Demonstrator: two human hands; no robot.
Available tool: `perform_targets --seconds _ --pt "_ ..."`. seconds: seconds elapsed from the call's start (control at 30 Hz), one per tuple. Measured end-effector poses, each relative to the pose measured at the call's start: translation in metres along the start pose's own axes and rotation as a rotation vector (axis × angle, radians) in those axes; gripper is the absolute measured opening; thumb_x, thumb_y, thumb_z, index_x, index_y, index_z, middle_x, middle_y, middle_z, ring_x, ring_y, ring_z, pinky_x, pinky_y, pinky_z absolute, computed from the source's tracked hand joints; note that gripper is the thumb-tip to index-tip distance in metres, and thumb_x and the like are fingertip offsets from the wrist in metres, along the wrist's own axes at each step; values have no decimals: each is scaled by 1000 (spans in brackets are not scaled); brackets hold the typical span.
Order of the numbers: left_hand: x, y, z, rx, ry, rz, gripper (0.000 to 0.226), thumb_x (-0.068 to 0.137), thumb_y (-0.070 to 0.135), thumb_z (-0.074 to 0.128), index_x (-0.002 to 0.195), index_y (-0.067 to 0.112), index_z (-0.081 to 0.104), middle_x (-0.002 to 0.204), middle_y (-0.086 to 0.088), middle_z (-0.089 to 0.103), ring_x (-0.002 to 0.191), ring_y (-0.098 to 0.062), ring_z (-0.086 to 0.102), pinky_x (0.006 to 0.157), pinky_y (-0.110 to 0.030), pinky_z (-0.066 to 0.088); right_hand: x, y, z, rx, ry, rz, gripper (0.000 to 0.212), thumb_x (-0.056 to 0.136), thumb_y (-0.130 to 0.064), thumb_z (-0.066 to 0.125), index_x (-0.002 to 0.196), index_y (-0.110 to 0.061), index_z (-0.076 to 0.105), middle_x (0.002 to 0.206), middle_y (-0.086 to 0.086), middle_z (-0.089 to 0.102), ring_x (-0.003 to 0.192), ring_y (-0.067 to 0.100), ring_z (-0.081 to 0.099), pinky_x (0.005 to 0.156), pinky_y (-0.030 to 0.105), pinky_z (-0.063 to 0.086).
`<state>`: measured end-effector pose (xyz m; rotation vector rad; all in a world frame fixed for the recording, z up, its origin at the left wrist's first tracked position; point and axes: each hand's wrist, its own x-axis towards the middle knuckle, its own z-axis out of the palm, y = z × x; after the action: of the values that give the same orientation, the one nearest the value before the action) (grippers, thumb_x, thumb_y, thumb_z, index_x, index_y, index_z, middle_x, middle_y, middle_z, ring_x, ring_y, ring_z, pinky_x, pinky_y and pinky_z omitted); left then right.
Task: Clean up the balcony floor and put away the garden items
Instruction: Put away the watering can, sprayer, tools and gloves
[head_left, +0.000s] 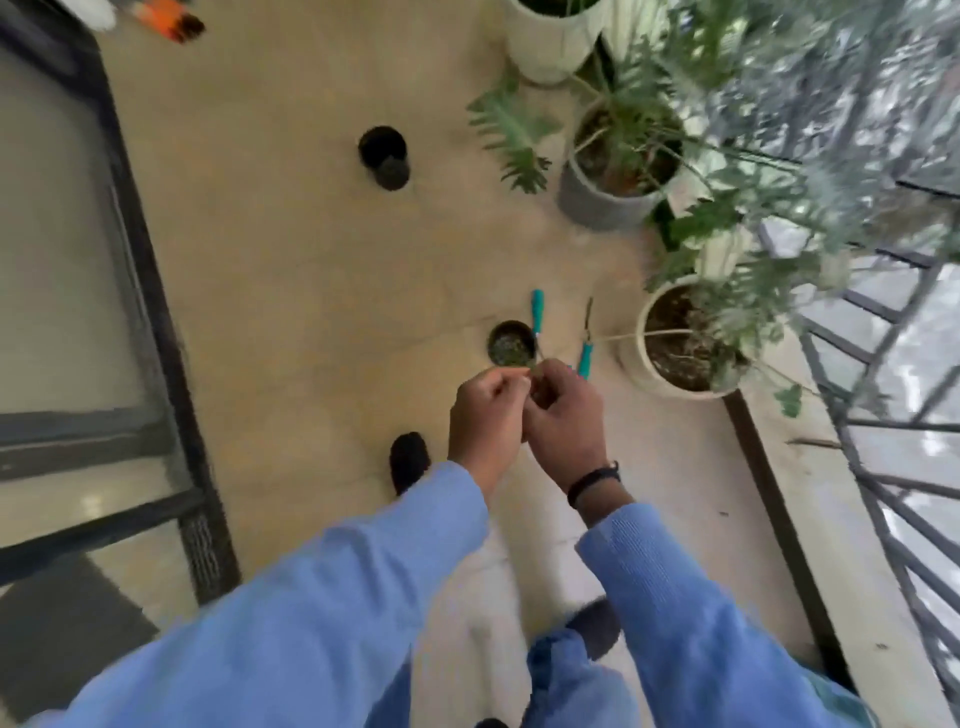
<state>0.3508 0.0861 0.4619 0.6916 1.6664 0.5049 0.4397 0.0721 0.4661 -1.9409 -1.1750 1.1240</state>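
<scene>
Under both hands runs the tan concrete balcony floor (291, 270), with a black-framed glass door (78, 312) well off to the left of the grip and a dark metal railing (883, 467) off to the right. Between the grip and the railing sit the potted plants: a cream round pot with dry soil (654, 374) nearest, then a grey round pot with split green leaves (587, 202) further ahead.

Just beyond the grip on the floor there's a small black plastic pot holding green scraps (511, 343), and a second empty black plastic pot (383, 156) well ahead. Two teal-handled hand tools (586, 358) lie either side of that near pot.

The left hand (485, 421) and right hand (566, 421) are touching, fingers curled, pinching a small green leaf scrap (537, 392) between them; it's blurry, so exactly what it is I can't tell.

My guess: still gathering debris. Next move is probably dropping the scrap into the near pot, then picking up the tools.
</scene>
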Motion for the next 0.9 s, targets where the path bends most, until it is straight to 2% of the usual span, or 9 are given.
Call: perform_targets --seconds 0.17,0.27,0.37,0.5,0.6,0.67,0.73,0.83,0.9 --pt "79 47 -50 94 77 92 16 72 36 53 71 29 68 89 -5 76 92 -30 71 86 -45 58 73 -42 68 25 13 44 26 82 -6 67 75 -26 52 60 -16 48 57 -5 49 55 7 32" --pt "133 62 -35 131 102 113 29 77 34 51 82 15 73 92 -10 75 93 -32 68 82 -39 53 129 -35 86 56 57 177 4 86 -12 66 86 -12 62 66 -13 53 59 1 48 54 10 34" --pt "196 52 -5 222 97 126 31 92 28 52 94 7 74 104 -18 74 101 -37 65 81 -39 50 185 -1 96 73 88 322 11 89 -20 67 93 -9 65 79 -2 60 75 17 54 58 17 30" --pt "286 17 38 503 -36 240 34 98 28 45 107 11 73 113 -10 73 108 -31 64 85 -33 48 252 77 106 16 86 523 27 90 -32 67 108 -13 68 108 8 70 102 25 62 73 20 36" --pt "346 -18 67 748 -147 375 29 98 27 46 112 15 68 117 -8 72 110 -31 63 86 -34 48 292 145 110 -32 127 606 34 88 -34 67 114 -12 66 117 9 69 112 27 63 80 25 44" --pt "386 -43 84 927 -229 466 28 96 22 48 117 19 67 124 -6 69 114 -31 61 89 -36 49 311 192 113 -90 107 652 34 90 -39 66 112 -13 65 113 6 69 111 26 63 86 28 47" --pt "421 -58 103 1117 -361 587 31 94 18 51 120 21 67 128 -8 65 118 -33 59 94 -39 49 324 232 109 -130 93 695 29 90 -41 65 103 -16 62 96 2 64 103 24 62 80 26 45" --pt "467 -67 128 1314 -513 783 34 94 15 57 127 20 64 133 -13 59 124 -36 52 102 -44 45 339 291 105 -192 128 764 28 92 -32 61 114 -16 59 100 -1 54 94 20 55 71 24 38" --pt "491 -72 143 1412 -571 894 35 95 14 60 129 19 63 133 -16 56 125 -37 51 103 -46 44 339 322 105 -284 109 792 25 94 -27 55 116 -15 58 101 -4 55 95 16 53 77 23 43"
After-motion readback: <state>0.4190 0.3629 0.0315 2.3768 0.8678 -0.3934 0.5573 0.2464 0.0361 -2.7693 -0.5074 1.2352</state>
